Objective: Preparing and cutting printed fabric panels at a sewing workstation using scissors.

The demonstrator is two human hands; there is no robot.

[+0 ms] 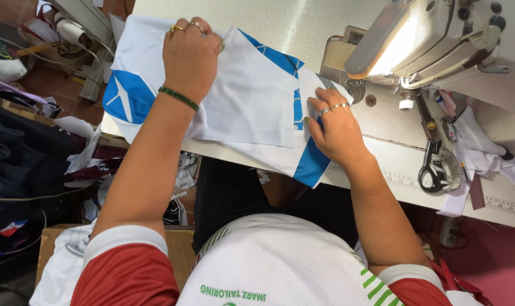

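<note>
White and blue fabric piece [252, 102] lies flat on pale sewing table [303, 22], smooth, thin, one corner hanging over near edge. Left hand [190, 56] — fingers curled, pressing cloth down, no grasp. Right hand [337, 127] — fingers spread flat on cloth beside sewing machine [439, 39]. Black-handled scissors [436, 164] lie right.

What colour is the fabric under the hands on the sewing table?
White with blue panels: the fabric, under both hands, shows best in the head view.
</note>
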